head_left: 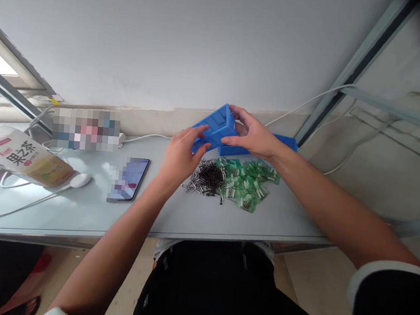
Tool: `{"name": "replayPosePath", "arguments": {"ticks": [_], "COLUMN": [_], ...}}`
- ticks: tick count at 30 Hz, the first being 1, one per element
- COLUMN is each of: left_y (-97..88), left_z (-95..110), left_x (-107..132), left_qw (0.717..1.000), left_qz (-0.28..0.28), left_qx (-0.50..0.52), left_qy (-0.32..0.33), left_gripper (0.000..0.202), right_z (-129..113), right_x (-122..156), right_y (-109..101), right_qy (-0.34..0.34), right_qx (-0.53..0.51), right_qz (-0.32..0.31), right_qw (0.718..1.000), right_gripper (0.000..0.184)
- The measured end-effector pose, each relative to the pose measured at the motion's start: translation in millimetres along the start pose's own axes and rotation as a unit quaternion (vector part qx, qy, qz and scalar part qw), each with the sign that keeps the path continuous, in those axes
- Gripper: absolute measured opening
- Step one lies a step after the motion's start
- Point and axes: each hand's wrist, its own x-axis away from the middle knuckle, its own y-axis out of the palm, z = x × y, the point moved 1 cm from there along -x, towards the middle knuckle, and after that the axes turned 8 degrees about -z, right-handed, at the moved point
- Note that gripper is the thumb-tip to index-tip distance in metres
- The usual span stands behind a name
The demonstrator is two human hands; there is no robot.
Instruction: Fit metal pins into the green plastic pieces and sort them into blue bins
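While held, the blue bin (pixel 220 122) lies between hands (pixel 182 151) — apparently tilted.

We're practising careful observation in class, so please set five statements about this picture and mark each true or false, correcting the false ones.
1. The left hand and right hand both hold one blue bin. True.
2. In the picture, the phone lies right of the green packets. False: the phone lies left of the green packets.
3. Dark and silver screw-like pieces lie heaped on the table. True.
4. The held bin is red. False: it is blue.
5. Another blue bin sits behind the packets. True.
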Motion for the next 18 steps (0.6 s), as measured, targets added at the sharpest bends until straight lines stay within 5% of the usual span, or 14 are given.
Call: {"name": "replayPosePath", "arguments": {"ticks": [3,6,9,13,18], "left_y": [6.9,12.1,15.5,23.2,37.7], "left_z": [-10,-29,-53,-79,-92], "left_x": [-12,-18,-21,-18,-11], "left_qw": [0.999,0.999,0.996,0.987,0.979], "left_qz": [-0.032,-0.035,-0.034,-0.066,-0.118], "left_qx": [0.009,-0.016,-0.056,-0.102,-0.121], "left_qy": [0.01,0.003,-0.053,-0.102,-0.113], "left_gripper": [0.029,0.03,0.034,0.04,0.045], "right_z": [6,9,15,38,71], "right_x": [6,17,32,55,73], "right_y": [-5,-28,-57,-85,-88], "right_qy": [0.02,0.036,0.074,0.116,0.137], "right_qx": [0.02,0.169,0.312,0.446,0.519], "right_qz": [-0.005,-0.004,0.002,0.039,-0.033], "right_qw": [1.0,0.985,0.947,0.887,0.843], "right_gripper": [0.118,0.112,0.08,0.076,0.066]}}
